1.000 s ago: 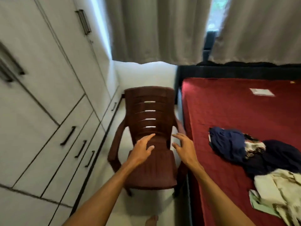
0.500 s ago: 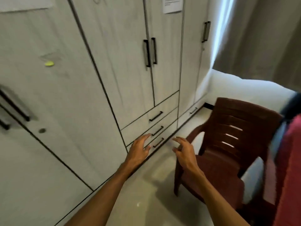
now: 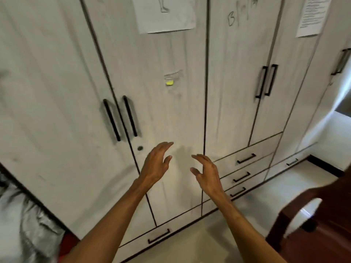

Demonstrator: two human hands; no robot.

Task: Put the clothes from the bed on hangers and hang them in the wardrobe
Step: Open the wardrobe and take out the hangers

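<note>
A pale wood-grain wardrobe [image 3: 57, 76] fills the view, all its doors closed. Two black vertical handles [image 3: 120, 118] sit on the door pair at the left, and another pair of handles [image 3: 266, 80] is further right. My left hand [image 3: 156, 164] and my right hand [image 3: 208, 172] are both raised in front of the doors, empty, with fingers relaxed and slightly curved, not touching the wood. No clothes, hangers or bed are in view.
Drawers with black pulls [image 3: 246, 158] run along the wardrobe's base. A dark brown plastic chair [image 3: 322, 224] stands at the lower right on the light floor. A grey bag or cloth [image 3: 24, 224] lies at the lower left. Paper sheets [image 3: 165, 14] are stuck on the doors.
The view has swung left from the bed and chair to face the wardrobe doors. Both hands stayed empty and raised in front of me.
</note>
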